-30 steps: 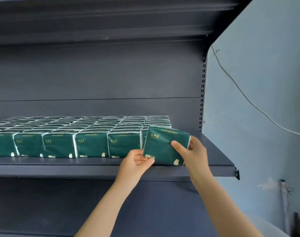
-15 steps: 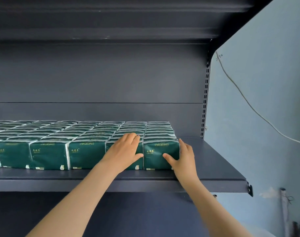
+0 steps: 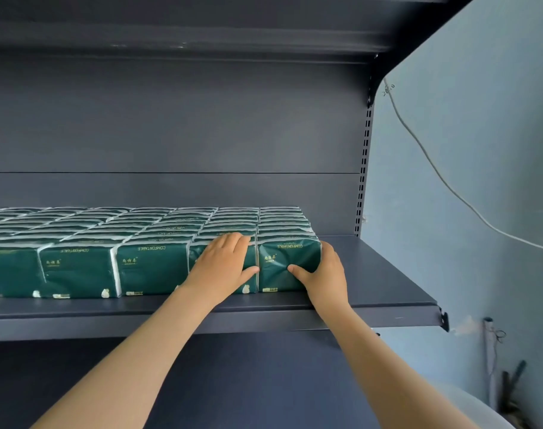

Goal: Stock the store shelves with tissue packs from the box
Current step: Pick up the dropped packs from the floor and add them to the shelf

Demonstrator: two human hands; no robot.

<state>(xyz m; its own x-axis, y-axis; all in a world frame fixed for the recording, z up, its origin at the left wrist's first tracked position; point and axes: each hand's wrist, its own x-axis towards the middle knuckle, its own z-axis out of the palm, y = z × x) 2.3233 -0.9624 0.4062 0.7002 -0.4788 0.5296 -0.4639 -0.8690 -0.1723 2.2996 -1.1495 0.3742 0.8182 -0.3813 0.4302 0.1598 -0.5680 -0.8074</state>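
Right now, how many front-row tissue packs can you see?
5, right to left: end pack, held by the right hand; second pack under the left hand; third pack; fourth pack; fifth pack, cut by the frame edge. More may lie beyond.

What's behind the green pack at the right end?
Behind that end pack, more packs stand in a row, only their tops showing. Anything behind the last one is hidden.
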